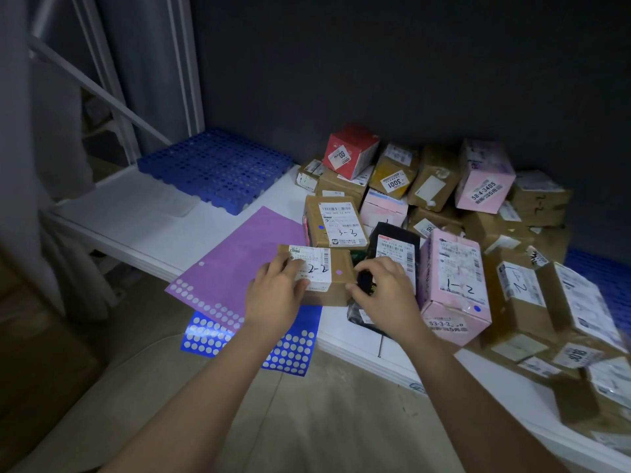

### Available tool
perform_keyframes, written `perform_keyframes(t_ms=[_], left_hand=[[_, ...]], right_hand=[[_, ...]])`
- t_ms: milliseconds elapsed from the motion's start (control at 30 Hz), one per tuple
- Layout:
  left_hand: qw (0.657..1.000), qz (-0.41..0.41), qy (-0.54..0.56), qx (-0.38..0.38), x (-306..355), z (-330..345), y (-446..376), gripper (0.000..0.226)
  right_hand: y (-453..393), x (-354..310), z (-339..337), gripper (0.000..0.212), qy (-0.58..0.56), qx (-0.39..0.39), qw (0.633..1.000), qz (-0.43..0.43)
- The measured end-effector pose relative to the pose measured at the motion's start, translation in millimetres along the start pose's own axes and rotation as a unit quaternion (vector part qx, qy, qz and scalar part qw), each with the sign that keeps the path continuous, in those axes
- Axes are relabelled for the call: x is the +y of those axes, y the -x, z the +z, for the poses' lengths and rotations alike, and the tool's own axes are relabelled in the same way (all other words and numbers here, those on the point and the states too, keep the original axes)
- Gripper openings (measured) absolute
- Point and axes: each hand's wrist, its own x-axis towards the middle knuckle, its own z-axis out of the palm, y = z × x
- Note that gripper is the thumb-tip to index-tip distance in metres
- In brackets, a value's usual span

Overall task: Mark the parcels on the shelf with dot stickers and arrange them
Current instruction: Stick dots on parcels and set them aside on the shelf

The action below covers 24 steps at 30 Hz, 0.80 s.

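A small brown parcel (336, 271) marked "2-2" lies at the shelf's front edge with a purple dot stuck on its top. My left hand (276, 295) grips its left side over the white label. My right hand (382, 288) holds its right end, fingers curled at the corner, in front of a black parcel (396, 245). A purple sticker sheet (235, 261) lies left of the parcel, overlapping a blue sticker sheet (293, 349) that hangs over the edge. Behind is a brown parcel "3-3" (336, 221) with a blue dot. A pink parcel "1-2" (454, 285) with a blue dot stands to the right.
Several brown, pink and red parcels are heaped at the back right of the white shelf (164, 230). A blue plastic grid pallet (215, 165) lies at the back left. White shelf uprights (184, 63) rise on the left. A dark wall is behind.
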Motion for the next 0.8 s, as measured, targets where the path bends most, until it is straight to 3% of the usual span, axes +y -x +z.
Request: perform_keyframes(t_ms=[200,367,467,600,800], left_hand=[[1.0,0.006,0.022,-0.005,8,0,-17,0.04],[1.0,-0.024,0.007,0.0,11,-1,-51,0.036],[0.998,-0.058,-0.013,0.011,16,-1,-68,0.042],[0.997,0.014,-0.056,0.045,35,7,-81,0.04],[0.998,0.053,-0.04,0.0,60,18,-122,0.041]], right_hand=[[-20,4,-1,0.028,0.039,0.0,0.999,0.036],[-39,16,-2,0.024,0.006,-0.035,0.999,0.029],[-50,23,-5,0.012,-0.029,0.01,0.999,0.038],[-76,34,-9,0.012,-0.009,0.032,0.997,0.072],[-131,39,-14,0.025,0.004,0.044,0.994,0.105]])
